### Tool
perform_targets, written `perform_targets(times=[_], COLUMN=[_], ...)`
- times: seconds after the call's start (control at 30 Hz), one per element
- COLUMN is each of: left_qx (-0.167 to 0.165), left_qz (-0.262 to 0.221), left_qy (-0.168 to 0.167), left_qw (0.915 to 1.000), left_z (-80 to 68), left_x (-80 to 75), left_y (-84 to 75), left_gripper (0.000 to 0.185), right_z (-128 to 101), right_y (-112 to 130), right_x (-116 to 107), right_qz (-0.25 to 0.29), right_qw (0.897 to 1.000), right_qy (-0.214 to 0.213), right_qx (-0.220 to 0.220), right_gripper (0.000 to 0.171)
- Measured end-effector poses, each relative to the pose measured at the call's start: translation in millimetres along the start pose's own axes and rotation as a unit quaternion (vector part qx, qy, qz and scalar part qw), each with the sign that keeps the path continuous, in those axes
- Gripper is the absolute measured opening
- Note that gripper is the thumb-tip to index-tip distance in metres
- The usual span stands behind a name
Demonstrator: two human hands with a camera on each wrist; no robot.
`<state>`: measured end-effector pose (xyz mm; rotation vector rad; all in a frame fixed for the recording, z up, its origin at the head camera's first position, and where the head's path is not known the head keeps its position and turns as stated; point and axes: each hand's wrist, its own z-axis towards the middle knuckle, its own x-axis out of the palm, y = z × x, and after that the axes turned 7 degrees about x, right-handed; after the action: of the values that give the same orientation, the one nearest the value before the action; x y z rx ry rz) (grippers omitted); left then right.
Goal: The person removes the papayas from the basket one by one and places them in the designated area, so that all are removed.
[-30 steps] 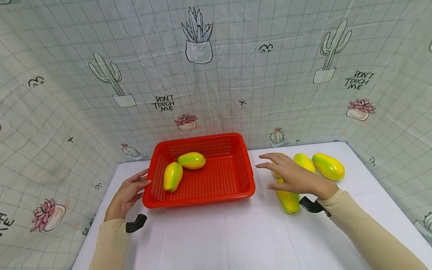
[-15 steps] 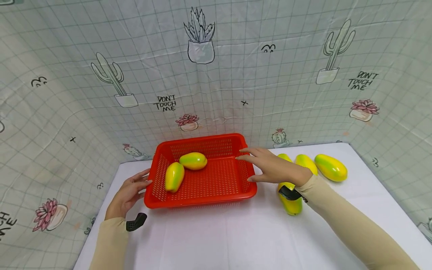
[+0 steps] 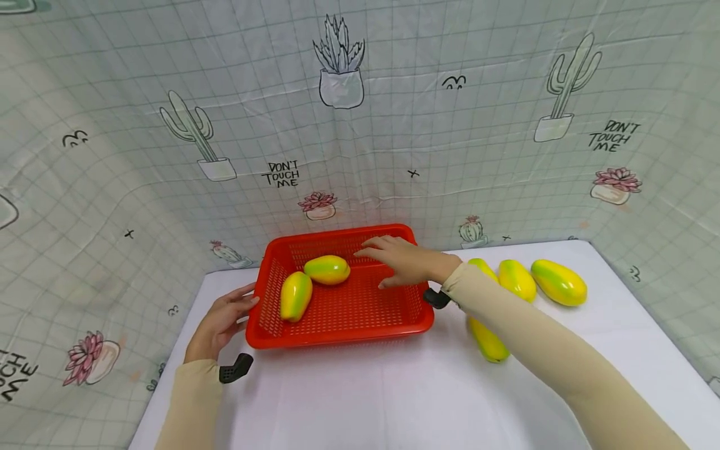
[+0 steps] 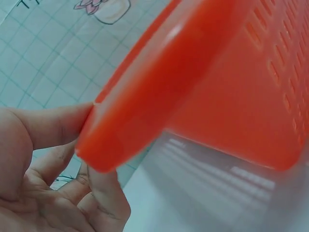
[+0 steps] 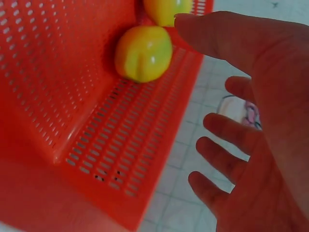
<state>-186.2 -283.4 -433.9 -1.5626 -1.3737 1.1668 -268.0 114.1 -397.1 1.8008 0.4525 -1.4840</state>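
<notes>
A red plastic basket (image 3: 340,340) with slotted walls stands on the table. Two yellow-green papayas lie in its left half, one standing lengthwise (image 3: 295,297) and another crosswise (image 3: 327,270) behind it. My left hand (image 3: 222,322) holds the basket's left rim; in the left wrist view the thumb (image 4: 60,123) is on the rim's edge and fingers curl below it. Over the right half of the basket hovers my right hand (image 3: 407,257), fingers spread, holding nothing. In the right wrist view its fingers (image 5: 227,130) are apart from the papaya (image 5: 144,54).
Several more papayas lie on the white table (image 3: 360,400) right of the basket: one at the far right (image 3: 558,282), one beside it (image 3: 516,280), and others partly hidden by my right sleeve (image 3: 523,331). A cloth wall printed with cacti (image 3: 365,144) rises behind the basket.
My right hand has moved left from over the papayas on the table to above the basket. My left hand stays at the rim, and the papayas in the basket keep their places.
</notes>
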Motion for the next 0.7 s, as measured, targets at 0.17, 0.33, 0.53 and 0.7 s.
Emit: perform_targets(times=[0.17, 0.33, 0.53, 0.7], left_qx=[-0.004, -0.003, -0.006, -0.007], left_qz=[-0.008, -0.016, -0.023, -0.02], left_qy=[-0.002, -0.002, -0.004, -0.009], left_qw=[1.0, 0.9999, 0.9997, 0.9997], left_z=[0.2, -0.8, -1.9, -2.0], left_x=[0.6, 0.9, 1.1, 1.6], left_y=[-1.2, -0.9, -1.3, -1.5], left_gripper=[0.063, 0.063, 0.063, 0.061], right_z=[29, 53, 75, 90], right_y=[0, 5, 12, 15], right_x=[4, 10, 18, 22], right_qz=[-0.006, -0.022, -0.039, -0.067], right_qw=[1.0, 0.999, 0.997, 0.995], right_qy=[0.021, 0.038, 0.059, 0.067], right_qx=[-0.009, -0.027, -0.031, -0.027], right_gripper=[0.076, 0.077, 0.08, 0.081])
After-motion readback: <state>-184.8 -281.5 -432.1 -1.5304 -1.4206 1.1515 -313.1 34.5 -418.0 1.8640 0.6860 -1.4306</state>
